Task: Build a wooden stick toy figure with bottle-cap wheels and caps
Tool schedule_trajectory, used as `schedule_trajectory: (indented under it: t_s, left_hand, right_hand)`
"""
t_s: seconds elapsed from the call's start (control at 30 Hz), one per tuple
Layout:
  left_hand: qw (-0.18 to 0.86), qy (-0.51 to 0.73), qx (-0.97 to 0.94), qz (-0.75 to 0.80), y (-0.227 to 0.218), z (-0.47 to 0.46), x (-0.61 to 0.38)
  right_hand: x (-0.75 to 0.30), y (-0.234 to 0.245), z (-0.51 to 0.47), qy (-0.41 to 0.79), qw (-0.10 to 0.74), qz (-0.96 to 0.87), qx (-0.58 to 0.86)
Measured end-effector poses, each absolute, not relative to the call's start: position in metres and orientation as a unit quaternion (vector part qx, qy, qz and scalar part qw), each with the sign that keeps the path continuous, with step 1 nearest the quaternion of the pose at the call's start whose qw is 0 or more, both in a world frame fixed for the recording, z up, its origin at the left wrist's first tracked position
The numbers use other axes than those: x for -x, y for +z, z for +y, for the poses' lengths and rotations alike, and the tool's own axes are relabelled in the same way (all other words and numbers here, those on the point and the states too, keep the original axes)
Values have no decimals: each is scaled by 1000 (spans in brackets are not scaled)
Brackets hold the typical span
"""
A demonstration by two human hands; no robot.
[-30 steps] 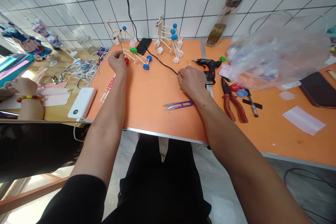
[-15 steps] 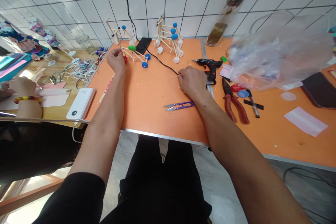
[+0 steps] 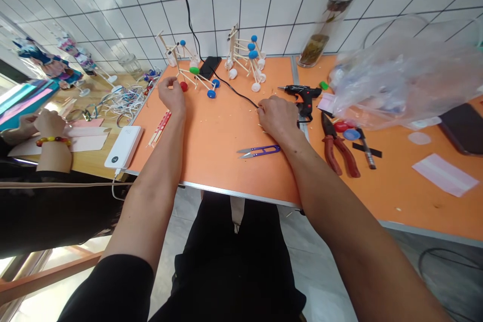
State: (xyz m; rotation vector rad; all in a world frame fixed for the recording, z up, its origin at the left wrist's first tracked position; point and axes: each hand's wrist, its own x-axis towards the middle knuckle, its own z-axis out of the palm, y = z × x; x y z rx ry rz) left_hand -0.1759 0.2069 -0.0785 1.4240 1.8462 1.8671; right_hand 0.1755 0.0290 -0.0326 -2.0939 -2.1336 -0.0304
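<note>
My left hand (image 3: pixel 172 95) is closed at the table's left side, fingertips curled together beside the red cap (image 3: pixel 183 86) of a small stick model (image 3: pixel 192 76) with blue and green round caps. What its fingers may hold is hidden. My right hand (image 3: pixel 278 113) rests on the orange table (image 3: pixel 215 151) with fingers curled down, where a black cable (image 3: pixel 241 94) runs under it. Its fingertips are mostly hidden. Purple-handled thread snips (image 3: pixel 260 151) lie just below it, and a black glue gun (image 3: pixel 303 96) is to its right.
A second stick model (image 3: pixel 247 55) stands near the tiled wall, beside a phone (image 3: pixel 210 67). Red-handled pliers (image 3: pixel 335 148), a plastic bag (image 3: pixel 400 85) and a tea bottle (image 3: pixel 328 20) are on the right. At left are a white power bank (image 3: pixel 124 147) and another person's hand (image 3: pixel 51 123).
The view has shifted slightly left. My left hand sits a little lower beside the stick model; my right hand stays on the table. The other person's hands have shifted slightly.
</note>
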Motion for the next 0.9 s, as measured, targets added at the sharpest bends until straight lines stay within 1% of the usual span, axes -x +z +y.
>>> schedule_trajectory:
  t_s: [0.07,0.17,0.27,0.37,0.47,0.6,0.9]
  left_hand:
    - [61,613,-480,625,-75,191,151]
    - [91,566,-581,578,-70,156,93]
    - [119,477,-704,514,-65,113,30]
    - [135,405,-753,500,-61,76,-11]
    - [148,371,-755,520,-58,58,-21]
    - [149,354,-751,538,-58,56,-13]
    - [184,331,-749,544,-57,52,-22]
  right_hand:
    - [-175,-33,29,-9,81,-712,697]
    - [-175,-35,29,-21,116,-710,694]
    - [-175,-34,28,-39,156,-706,689]
    - [-173,-32,26,-50,166,-703,690]
    - [-171,-29,25,-55,173,-700,690]
    - [-167,-27,25,-54,175,-703,688]
    - [-167,-26,23,-73,114,-703,698]
